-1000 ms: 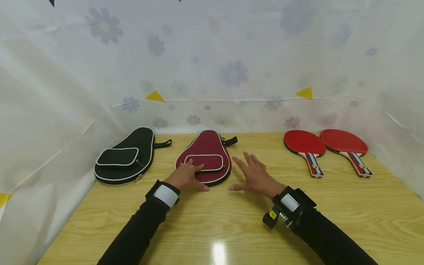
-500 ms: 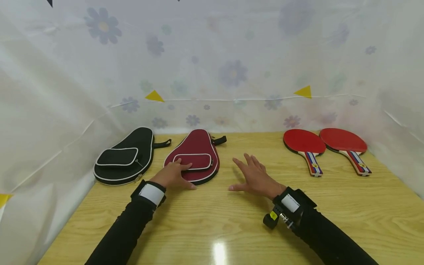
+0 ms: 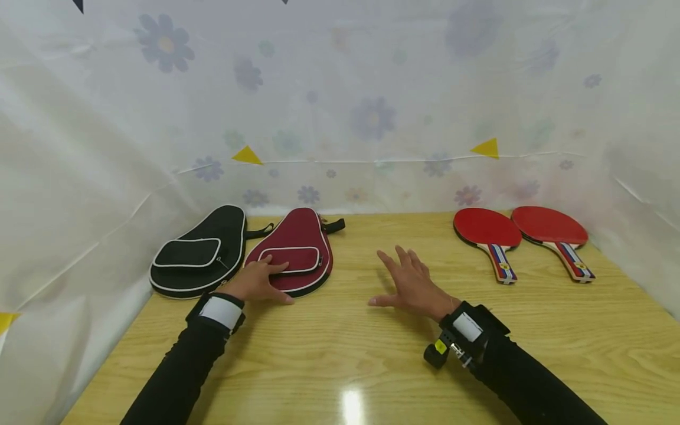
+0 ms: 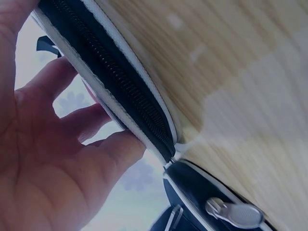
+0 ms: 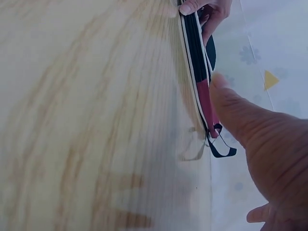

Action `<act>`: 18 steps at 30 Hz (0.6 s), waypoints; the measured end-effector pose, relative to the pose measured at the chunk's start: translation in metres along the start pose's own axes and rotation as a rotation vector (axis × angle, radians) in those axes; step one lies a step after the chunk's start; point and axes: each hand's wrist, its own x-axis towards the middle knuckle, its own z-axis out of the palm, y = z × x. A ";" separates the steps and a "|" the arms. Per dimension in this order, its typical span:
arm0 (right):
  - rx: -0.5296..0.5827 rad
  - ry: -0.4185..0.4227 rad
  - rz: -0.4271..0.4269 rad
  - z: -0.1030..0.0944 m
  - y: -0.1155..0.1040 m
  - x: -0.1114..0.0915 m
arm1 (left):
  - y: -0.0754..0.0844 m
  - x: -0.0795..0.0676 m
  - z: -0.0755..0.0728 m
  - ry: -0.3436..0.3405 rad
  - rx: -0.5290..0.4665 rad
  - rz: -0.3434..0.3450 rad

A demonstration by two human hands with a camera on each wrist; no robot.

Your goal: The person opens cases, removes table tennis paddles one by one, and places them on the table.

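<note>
My left hand (image 3: 257,280) is on the near part of a dark red table tennis bat case (image 3: 305,233), fingers over its pocket and thumb at the front edge. In the left wrist view the case's zipped side (image 4: 115,72) runs past the fingers. The black bat case (image 3: 204,251) lies close against its left side, with a zip pull (image 4: 236,211) showing. My right hand (image 3: 414,286) hovers with spread fingers over the table, right of the red case, holding nothing. In the right wrist view its thumb (image 5: 236,103) overlaps the red case's narrow end.
Two red table tennis bats (image 3: 487,227) (image 3: 549,226) lie side by side at the back right, handles towards me. The wooden table (image 3: 340,354) ends at a white flowered sheet (image 3: 340,106) at the back and sides. Yellow triangles (image 3: 486,149) mark the sheet.
The red case has slid left along the table with my left hand, up against the black case. My right hand has stayed nearly in place.
</note>
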 end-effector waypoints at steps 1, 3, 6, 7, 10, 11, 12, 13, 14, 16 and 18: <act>0.002 0.005 0.004 0.000 0.000 0.000 | -0.002 -0.001 -0.001 -0.001 -0.005 -0.004; 0.005 0.012 0.010 0.000 0.001 -0.001 | -0.003 -0.003 -0.003 -0.005 -0.013 -0.002; 0.014 0.018 0.013 0.000 0.001 -0.001 | -0.003 -0.006 -0.006 -0.008 -0.015 0.004; 0.017 0.016 0.014 0.000 0.002 0.000 | -0.002 -0.007 -0.007 -0.010 -0.016 0.001; 0.022 0.012 0.016 0.001 0.003 0.001 | 0.000 -0.009 -0.009 -0.022 -0.019 -0.010; 0.021 0.013 0.014 0.002 0.003 0.001 | 0.000 -0.009 -0.009 -0.028 -0.018 -0.012; 0.025 0.013 0.013 0.002 0.003 0.001 | 0.000 -0.009 -0.010 -0.036 -0.018 -0.013; 0.028 0.010 0.014 0.003 0.003 0.001 | 0.000 -0.009 -0.010 -0.045 -0.019 -0.011; 0.031 0.008 0.015 0.003 0.003 0.001 | 0.000 -0.009 -0.012 -0.053 -0.019 -0.005; 0.039 0.006 0.014 0.004 0.004 0.001 | -0.001 -0.010 -0.016 -0.066 -0.035 0.000; 0.051 0.000 0.015 0.004 0.004 0.000 | -0.003 -0.012 -0.025 -0.048 -0.063 0.005</act>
